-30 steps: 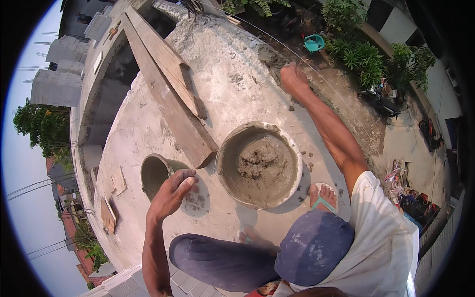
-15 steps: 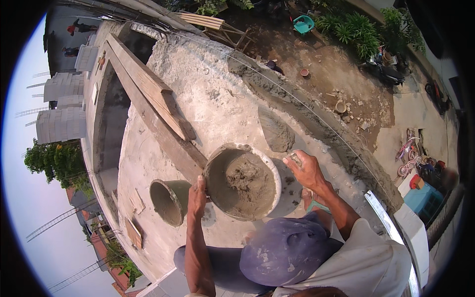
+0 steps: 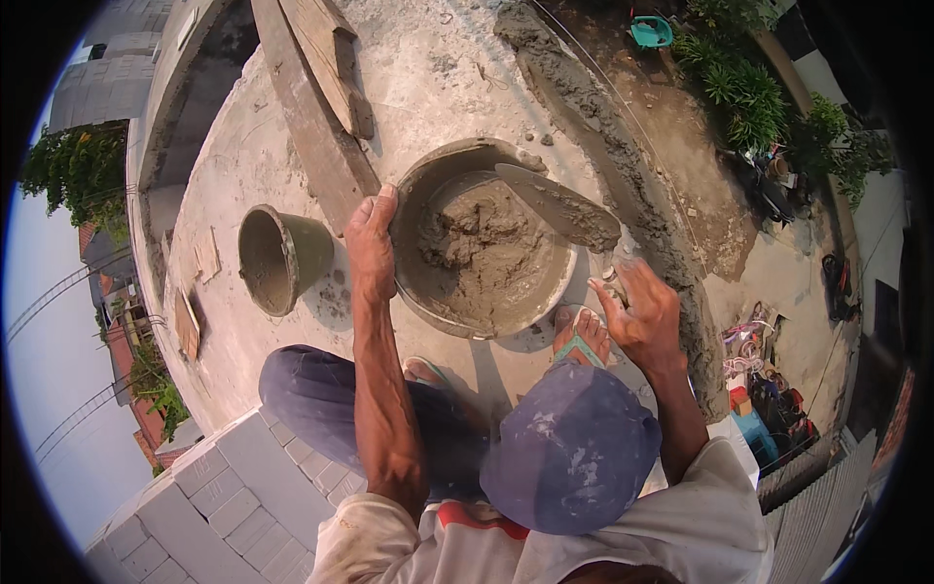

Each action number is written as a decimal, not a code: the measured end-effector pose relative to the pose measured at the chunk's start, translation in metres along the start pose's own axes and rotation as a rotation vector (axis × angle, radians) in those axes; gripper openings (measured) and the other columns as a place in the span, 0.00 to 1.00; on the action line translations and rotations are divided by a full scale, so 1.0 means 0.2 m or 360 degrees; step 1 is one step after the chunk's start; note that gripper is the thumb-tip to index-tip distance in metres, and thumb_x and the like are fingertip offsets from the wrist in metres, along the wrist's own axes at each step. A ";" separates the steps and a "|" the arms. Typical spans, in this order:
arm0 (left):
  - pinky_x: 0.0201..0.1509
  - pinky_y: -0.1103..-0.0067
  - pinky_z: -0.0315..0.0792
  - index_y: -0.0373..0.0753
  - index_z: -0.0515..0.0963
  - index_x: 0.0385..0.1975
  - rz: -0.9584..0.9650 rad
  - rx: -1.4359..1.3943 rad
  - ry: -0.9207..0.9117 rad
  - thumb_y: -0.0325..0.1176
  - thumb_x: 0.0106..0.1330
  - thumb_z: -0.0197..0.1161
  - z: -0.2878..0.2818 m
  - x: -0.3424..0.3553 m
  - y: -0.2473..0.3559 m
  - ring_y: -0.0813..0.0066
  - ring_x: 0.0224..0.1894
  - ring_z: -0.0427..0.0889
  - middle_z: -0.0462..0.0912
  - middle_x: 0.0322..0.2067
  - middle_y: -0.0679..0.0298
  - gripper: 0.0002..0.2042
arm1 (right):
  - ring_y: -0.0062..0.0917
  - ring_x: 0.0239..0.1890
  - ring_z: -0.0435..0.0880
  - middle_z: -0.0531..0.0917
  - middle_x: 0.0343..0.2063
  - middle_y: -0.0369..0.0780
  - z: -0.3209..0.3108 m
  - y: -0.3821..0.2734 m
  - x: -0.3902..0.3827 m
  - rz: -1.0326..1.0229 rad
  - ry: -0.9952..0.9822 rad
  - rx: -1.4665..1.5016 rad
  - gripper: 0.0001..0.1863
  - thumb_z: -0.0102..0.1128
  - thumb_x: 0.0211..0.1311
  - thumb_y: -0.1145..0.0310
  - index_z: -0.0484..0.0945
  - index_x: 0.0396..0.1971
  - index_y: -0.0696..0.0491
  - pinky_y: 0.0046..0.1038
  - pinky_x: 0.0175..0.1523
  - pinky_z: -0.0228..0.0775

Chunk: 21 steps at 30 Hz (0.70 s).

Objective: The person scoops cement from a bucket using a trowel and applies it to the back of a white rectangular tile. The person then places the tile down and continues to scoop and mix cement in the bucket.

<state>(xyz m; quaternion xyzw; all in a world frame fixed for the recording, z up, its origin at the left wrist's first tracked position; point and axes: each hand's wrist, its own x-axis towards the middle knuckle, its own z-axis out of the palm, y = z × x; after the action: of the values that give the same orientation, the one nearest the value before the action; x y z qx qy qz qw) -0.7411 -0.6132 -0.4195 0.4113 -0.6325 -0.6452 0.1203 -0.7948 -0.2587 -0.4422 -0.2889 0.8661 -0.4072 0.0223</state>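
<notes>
My left hand [image 3: 372, 238] grips the left rim of a round, mortar-smeared basin [image 3: 413, 200], thumb up at the edge. Wet grey mortar [image 3: 477, 258] lies heaped and uneven inside it. In my right hand [image 3: 642, 316], closed round its handle, is a trowel [image 3: 564, 209]. Its mortar-coated blade reaches over the basin's right rim, tip toward the far side. My fingers hide most of the handle. Left of the basin, a smaller mortar-stained bucket [image 3: 313, 251] lies tilted with its mouth to the left.
Two wooden planks [image 3: 316, 136] lie beyond the basin, one end close to it. A rough mortar strip [image 3: 608, 146] follows the slab's right edge, beside a taut string and a drop to lower ground. My sandalled foot [image 3: 582, 336] is near the basin. Pale blocks [image 3: 224, 496] are at lower left.
The trowel has swung from the slab right of the basin to over its right rim. My left hand stays on the rim. The whole view has shifted.
</notes>
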 end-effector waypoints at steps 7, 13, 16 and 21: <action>0.27 0.76 0.54 0.42 0.68 0.21 0.0350 0.0436 0.0028 0.48 0.75 0.63 0.04 -0.07 -0.02 0.84 0.26 0.58 0.62 0.21 0.76 0.23 | 0.51 0.39 0.87 0.85 0.36 0.54 -0.07 -0.21 0.32 0.0189 -0.0718 -0.0795 0.15 0.69 0.64 0.63 0.82 0.38 0.62 0.46 0.41 0.81; 0.27 0.73 0.58 0.35 0.66 0.20 0.0463 0.0493 -0.0115 0.47 0.73 0.64 0.08 -0.08 0.03 0.81 0.26 0.60 0.63 0.19 0.72 0.25 | 0.49 0.39 0.88 0.85 0.36 0.52 0.14 -0.19 0.50 -0.0397 -0.1022 -0.0889 0.13 0.67 0.54 0.72 0.81 0.39 0.62 0.46 0.41 0.81; 0.26 0.75 0.57 0.38 0.67 0.19 0.0420 0.0468 -0.0140 0.47 0.73 0.65 0.05 -0.08 0.02 0.83 0.25 0.59 0.63 0.19 0.74 0.24 | 0.44 0.35 0.91 0.86 0.33 0.50 0.20 -0.27 0.45 -0.0715 -0.0972 -0.0841 0.10 0.64 0.53 0.73 0.82 0.34 0.62 0.39 0.39 0.84; 0.25 0.79 0.53 0.43 0.67 0.19 0.0320 0.0309 -0.0082 0.46 0.72 0.67 0.00 -0.10 0.00 0.86 0.24 0.58 0.64 0.20 0.77 0.23 | 0.43 0.35 0.88 0.84 0.36 0.49 0.08 -0.33 0.28 -0.0742 -0.0814 -0.0716 0.12 0.67 0.59 0.69 0.80 0.39 0.61 0.41 0.38 0.81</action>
<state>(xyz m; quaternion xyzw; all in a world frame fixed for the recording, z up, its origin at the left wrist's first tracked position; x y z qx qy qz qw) -0.7287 -0.5997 -0.4124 0.3388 -0.7328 -0.5761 0.1278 -0.8056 -0.3320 -0.3951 -0.5670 0.8115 -0.1168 0.0803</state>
